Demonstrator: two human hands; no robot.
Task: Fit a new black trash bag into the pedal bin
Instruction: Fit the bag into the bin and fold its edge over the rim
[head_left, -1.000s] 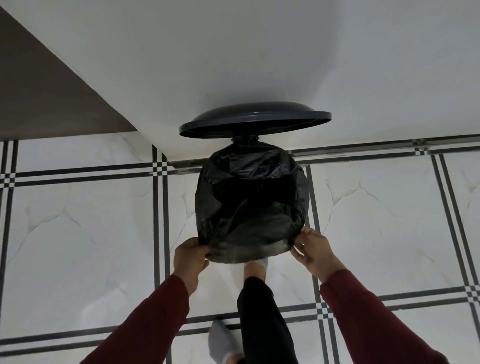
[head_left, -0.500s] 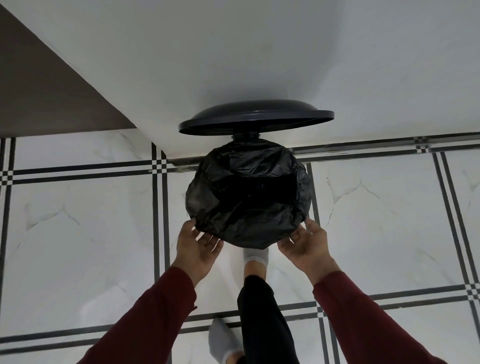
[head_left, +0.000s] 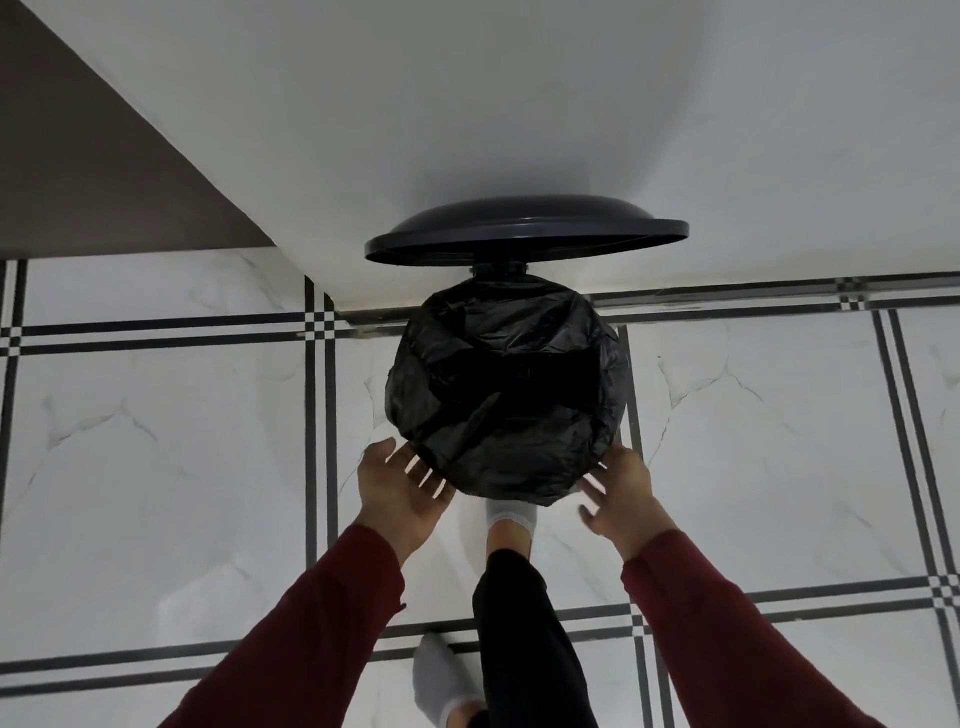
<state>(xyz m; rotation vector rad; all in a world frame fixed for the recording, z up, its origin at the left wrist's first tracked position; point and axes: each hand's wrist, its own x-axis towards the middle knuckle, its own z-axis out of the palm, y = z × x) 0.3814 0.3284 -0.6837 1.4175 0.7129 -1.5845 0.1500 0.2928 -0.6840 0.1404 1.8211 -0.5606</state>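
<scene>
The pedal bin stands against a white wall with its dark lid (head_left: 524, 234) raised upright. A crinkled black trash bag (head_left: 506, 395) covers the whole top of the bin and folds down over its rim, hiding the bin's body. My left hand (head_left: 402, 491) is open, palm up, fingers spread at the bag's lower left edge. My right hand (head_left: 621, 496) is open too, just off the bag's lower right edge. Neither hand grips the plastic. My foot in a white sock (head_left: 511, 519) reaches under the bin's front, where the pedal is hidden.
The floor is white marble-look tile with black double lines (head_left: 317, 415). A brown wall surface (head_left: 78, 166) fills the upper left. My other foot in a grey sock (head_left: 441, 680) stands on the floor behind.
Both hands let go of the bag's front edge and opened, drawing slightly back and down. The bag's rim settled round over the bin top.
</scene>
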